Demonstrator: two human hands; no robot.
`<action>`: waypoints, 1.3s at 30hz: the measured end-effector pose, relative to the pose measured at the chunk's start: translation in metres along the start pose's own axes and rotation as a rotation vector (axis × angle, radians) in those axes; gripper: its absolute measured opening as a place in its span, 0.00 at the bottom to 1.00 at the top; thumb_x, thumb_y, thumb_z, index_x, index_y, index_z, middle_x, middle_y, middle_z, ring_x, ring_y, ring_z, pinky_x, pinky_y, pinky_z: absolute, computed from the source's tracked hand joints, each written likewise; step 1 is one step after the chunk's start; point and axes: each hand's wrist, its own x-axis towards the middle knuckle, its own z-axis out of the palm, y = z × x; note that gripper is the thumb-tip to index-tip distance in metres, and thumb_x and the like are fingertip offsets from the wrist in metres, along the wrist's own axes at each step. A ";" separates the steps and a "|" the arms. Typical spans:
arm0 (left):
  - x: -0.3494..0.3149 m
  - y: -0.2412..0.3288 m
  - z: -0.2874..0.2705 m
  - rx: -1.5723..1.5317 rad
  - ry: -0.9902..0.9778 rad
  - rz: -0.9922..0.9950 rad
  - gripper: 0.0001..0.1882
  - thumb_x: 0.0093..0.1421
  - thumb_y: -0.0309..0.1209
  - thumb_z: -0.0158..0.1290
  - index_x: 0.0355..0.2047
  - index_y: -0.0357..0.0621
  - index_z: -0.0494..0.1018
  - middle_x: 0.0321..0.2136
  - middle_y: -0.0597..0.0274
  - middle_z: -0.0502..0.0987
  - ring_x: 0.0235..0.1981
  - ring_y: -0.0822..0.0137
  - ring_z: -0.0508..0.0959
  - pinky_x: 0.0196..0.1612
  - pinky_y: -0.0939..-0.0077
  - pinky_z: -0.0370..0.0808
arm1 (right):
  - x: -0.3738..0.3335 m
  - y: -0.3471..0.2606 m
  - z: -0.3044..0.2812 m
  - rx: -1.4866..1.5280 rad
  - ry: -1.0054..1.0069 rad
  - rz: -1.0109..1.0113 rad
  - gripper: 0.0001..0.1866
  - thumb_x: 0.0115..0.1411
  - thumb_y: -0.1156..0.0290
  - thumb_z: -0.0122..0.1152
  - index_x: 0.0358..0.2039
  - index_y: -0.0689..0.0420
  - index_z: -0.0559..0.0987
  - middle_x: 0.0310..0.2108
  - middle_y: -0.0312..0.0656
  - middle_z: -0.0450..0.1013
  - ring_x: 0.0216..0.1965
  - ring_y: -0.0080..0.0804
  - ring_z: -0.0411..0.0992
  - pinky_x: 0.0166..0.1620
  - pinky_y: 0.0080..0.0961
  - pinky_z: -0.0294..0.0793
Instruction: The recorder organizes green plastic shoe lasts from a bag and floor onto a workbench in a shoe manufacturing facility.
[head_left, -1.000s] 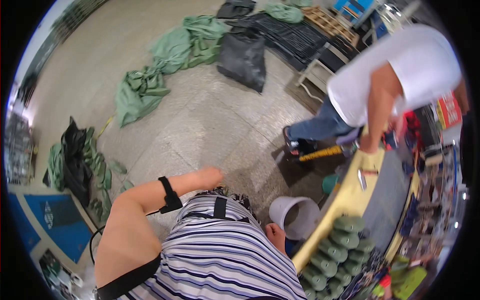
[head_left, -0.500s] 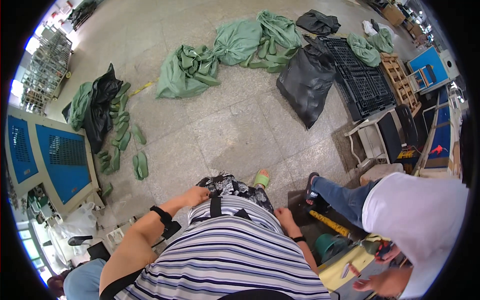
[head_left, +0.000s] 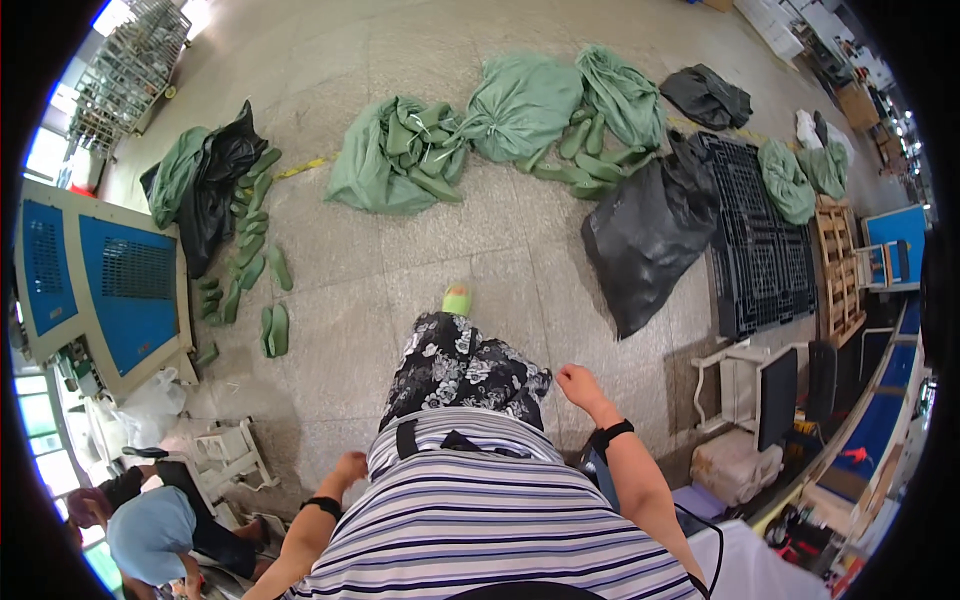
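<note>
My right hand [head_left: 583, 388] swings forward beside my hip, fingers curled into a loose fist with nothing seen in it. My left hand [head_left: 350, 468] hangs low by the striped shirt [head_left: 480, 500]; its fingers are mostly hidden. Both hands are apart from the goods on the floor. Ahead lie a tied green sack [head_left: 527, 105], another green sack [head_left: 360, 170] with green shoe-shaped pieces spilling from its mouth, and a bulging black sack [head_left: 650, 240]. To the left, a pair of green shoe-shaped pieces [head_left: 275, 330] lies near a row of similar ones.
A black plastic pallet [head_left: 765, 250] and a wooden pallet [head_left: 838, 270] lie at the right, past the black sack. A chair [head_left: 775, 395] stands nearer. At left are a blue-panelled machine [head_left: 130, 290] and a bent-over person in blue [head_left: 155, 535]. My green clog [head_left: 457, 298] is forward.
I have stepped forward and turned slightly left. My right hand has swung forward and my left has dropped back. The co-worker at the right has mostly left the view.
</note>
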 end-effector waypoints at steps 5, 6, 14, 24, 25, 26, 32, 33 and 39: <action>0.115 0.027 -0.049 0.106 0.134 0.187 0.14 0.52 0.33 0.51 0.36 0.37 0.76 0.23 0.52 0.78 0.24 0.66 0.78 0.30 0.71 0.74 | 0.121 -0.014 -0.024 0.013 -0.047 0.032 0.13 0.52 0.64 0.53 0.27 0.62 0.77 0.28 0.53 0.73 0.33 0.50 0.72 0.36 0.38 0.70; 0.131 0.029 -0.057 0.158 0.193 0.332 0.14 0.53 0.33 0.51 0.36 0.36 0.76 0.23 0.52 0.78 0.25 0.65 0.78 0.31 0.71 0.74 | 0.132 -0.005 -0.028 -0.080 -0.055 0.074 0.12 0.52 0.64 0.54 0.26 0.62 0.77 0.27 0.53 0.73 0.32 0.50 0.72 0.35 0.37 0.70; 0.296 0.317 -0.290 -0.063 0.273 0.271 0.15 0.52 0.37 0.49 0.32 0.39 0.75 0.25 0.50 0.77 0.31 0.54 0.78 0.34 0.64 0.72 | 0.241 -0.057 -0.149 0.072 0.028 0.188 0.09 0.54 0.69 0.54 0.26 0.63 0.76 0.19 0.43 0.73 0.25 0.31 0.73 0.28 0.27 0.71; 0.482 0.556 -0.297 -0.077 0.297 0.453 0.15 0.49 0.35 0.51 0.34 0.39 0.74 0.31 0.44 0.76 0.35 0.46 0.75 0.39 0.60 0.72 | 0.458 -0.039 -0.233 -0.014 -0.484 0.230 0.11 0.57 0.67 0.54 0.29 0.64 0.75 0.21 0.39 0.72 0.24 0.25 0.69 0.28 0.27 0.69; 0.499 0.569 -0.292 -0.074 0.272 0.427 0.15 0.49 0.35 0.51 0.34 0.39 0.74 0.31 0.44 0.76 0.35 0.46 0.75 0.39 0.60 0.72 | 0.497 -0.047 -0.237 -0.072 -0.442 0.213 0.11 0.56 0.67 0.54 0.31 0.63 0.75 0.22 0.41 0.72 0.25 0.28 0.70 0.29 0.28 0.69; 0.520 0.586 -0.287 -0.042 0.163 0.410 0.15 0.49 0.34 0.52 0.36 0.39 0.74 0.30 0.45 0.76 0.35 0.49 0.76 0.39 0.63 0.72 | 0.535 -0.048 -0.242 -0.138 -0.402 0.192 0.11 0.56 0.67 0.55 0.32 0.63 0.75 0.22 0.43 0.73 0.26 0.31 0.71 0.31 0.29 0.69; 0.683 0.598 -0.276 0.184 0.155 0.345 0.18 0.49 0.32 0.53 0.40 0.37 0.72 0.35 0.45 0.76 0.40 0.47 0.74 0.44 0.60 0.70 | 0.655 -0.050 -0.185 -0.031 -0.417 0.030 0.18 0.52 0.62 0.57 0.39 0.61 0.72 0.35 0.50 0.72 0.38 0.46 0.70 0.42 0.37 0.67; 0.709 0.592 -0.274 0.291 0.251 0.406 0.15 0.49 0.30 0.51 0.36 0.36 0.71 0.33 0.45 0.75 0.37 0.46 0.74 0.42 0.58 0.71 | 0.640 -0.038 -0.170 -0.113 -0.461 -0.081 0.19 0.51 0.62 0.58 0.39 0.61 0.72 0.36 0.49 0.71 0.40 0.46 0.69 0.45 0.38 0.65; 0.862 0.551 -0.346 0.029 0.725 -0.121 0.19 0.45 0.32 0.55 0.34 0.29 0.70 0.33 0.42 0.74 0.35 0.47 0.75 0.39 0.59 0.71 | 0.645 -0.055 -0.124 -0.251 -0.525 -0.108 0.16 0.46 0.66 0.60 0.35 0.59 0.73 0.37 0.45 0.69 0.43 0.44 0.66 0.48 0.39 0.62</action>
